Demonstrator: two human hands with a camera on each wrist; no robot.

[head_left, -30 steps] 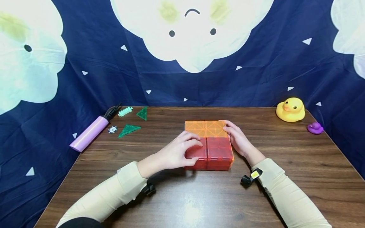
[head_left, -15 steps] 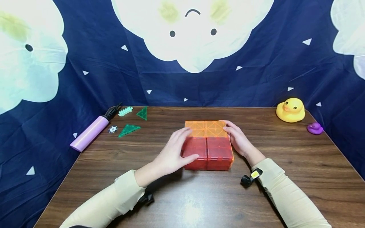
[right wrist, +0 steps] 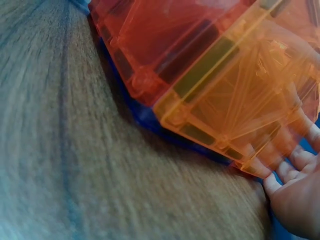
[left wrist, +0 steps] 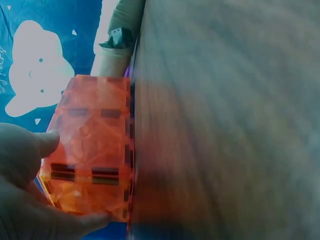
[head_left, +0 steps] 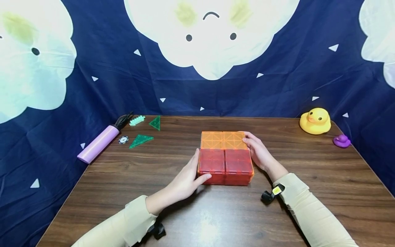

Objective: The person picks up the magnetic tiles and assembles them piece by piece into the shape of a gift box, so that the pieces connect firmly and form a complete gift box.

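Note:
A low box of translucent magnetic tiles [head_left: 225, 161] sits mid-table, with two red squares on top, red tiles in front and an orange part behind. My left hand [head_left: 180, 183] holds its left side, the thumb at the front edge and the fingers along the side. In the left wrist view, that thumb and the fingers span a corner of the box [left wrist: 90, 135]. At the right rear my right hand [head_left: 260, 151] grips the orange part, thumb against it and the other fingers mostly hidden behind. Blue tile edges [right wrist: 145, 117] show along the base in the right wrist view.
At the back left lie two green triangle tiles [head_left: 141, 140], a poker chip [head_left: 123, 140], a mint-green bumpy piece [head_left: 137, 120] and a lilac cylinder [head_left: 98, 144] with a black end. A yellow duck [head_left: 315, 121] and a small purple duck [head_left: 341, 141] stand at the right.
My left hand has drawn back from above the red tiles to the left side of the box and now holds it there. My right hand stays in place.

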